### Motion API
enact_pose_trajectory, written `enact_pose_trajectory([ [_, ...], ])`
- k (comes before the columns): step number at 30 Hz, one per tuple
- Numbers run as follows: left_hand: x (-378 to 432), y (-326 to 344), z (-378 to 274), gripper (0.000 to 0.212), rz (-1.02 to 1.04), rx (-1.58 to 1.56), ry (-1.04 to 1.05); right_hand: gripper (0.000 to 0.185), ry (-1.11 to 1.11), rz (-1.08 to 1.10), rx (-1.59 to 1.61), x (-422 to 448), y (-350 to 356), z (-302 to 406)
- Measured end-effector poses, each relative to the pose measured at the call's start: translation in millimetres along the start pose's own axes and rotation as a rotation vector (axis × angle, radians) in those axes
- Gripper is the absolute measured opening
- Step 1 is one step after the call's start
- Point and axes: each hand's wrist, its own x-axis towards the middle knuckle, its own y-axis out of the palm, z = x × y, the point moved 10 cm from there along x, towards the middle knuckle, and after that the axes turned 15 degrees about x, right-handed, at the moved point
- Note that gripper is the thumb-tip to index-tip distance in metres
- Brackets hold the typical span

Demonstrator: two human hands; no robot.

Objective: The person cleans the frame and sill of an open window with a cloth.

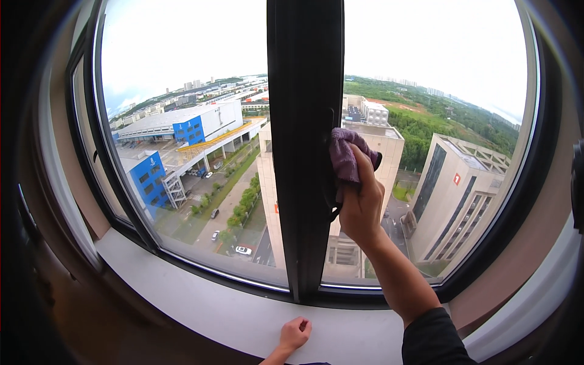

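Observation:
My right hand [360,207] grips a bunched purple cloth [347,155]. It is raised against the right edge of the dark window mullion [303,150], where a black window handle [334,213] shows partly beneath the cloth and fingers. The cloth hides most of that fitting. Lower down, my left hand [295,333] is loosely curled over the white windowsill [214,299], and nothing shows in it. Whether that hand touches the sill cannot be made out.
Large glass panes flank the mullion, the left pane [191,246] and the right pane [461,96]. Dark frame edges [497,242] curve round them. White trim [524,296] runs at the right, and a narrower window section [84,137] stands far left. Buildings and roads lie far below outside.

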Motion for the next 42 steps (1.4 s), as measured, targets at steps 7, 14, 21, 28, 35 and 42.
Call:
enact_pose_trajectory([
  [7,-0.9,4.0,-9.1,0.016,0.041,0.079,0.036,0.051,-0.028,0.000,-0.005,19.9,-1.6,10.1],
  [14,-1.9,2.1,-8.2,0.017,0.009,0.116,-0.005,0.055,0.044,-0.042,0.082,-14.8,-2.6,2.1],
  [21,-2.2,-1.2,1.6,0.016,-0.085,0.098,-0.027,0.054,0.113,-0.062,0.145,-30.1,-1.6,3.6],
  [28,-9.2,-3.3,-5.0,0.017,-0.131,0.225,-0.059,0.059,0.127,-0.082,0.286,-32.2,2.2,-1.5],
  [35,-6.6,-0.2,-14.2,0.015,-0.142,0.284,-0.082,0.067,0.026,-0.049,0.361,8.6,1.1,-0.4],
  [42,-7.2,-2.8,-12.1,0.016,-0.165,0.327,-0.050,0.065,0.075,0.026,0.337,-23.3,-2.3,-5.5],
])
